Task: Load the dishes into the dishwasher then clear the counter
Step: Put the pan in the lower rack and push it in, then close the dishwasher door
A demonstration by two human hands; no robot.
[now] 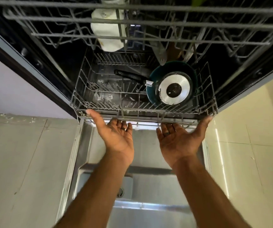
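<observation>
Two hands at the front rail of the lower rack, palms up.

Left hand (pixel 116 137) and right hand (pixel 180 139) are released, fingers straight under the lower rack (pixel 142 111), grasping nothing; one pan (pixel 171 84) stands beyond the right hand; one upper rack (pixel 132 23) above holds a white container (pixel 107 30); steel door (pixel 148 186) below the hands; pale tiled floor (pixel 25 162); no writing readable.

Lower rack (pixel 142 111): grey coated wire, matt; frying pan (pixel 171 84): glossy teal enamel with bright polished metal base disc and matt black handle; open dishwasher door (pixel 148 186): smooth brushed stainless steel, reflective; floor tiles (pixel 25 162): glossy, pale.
</observation>
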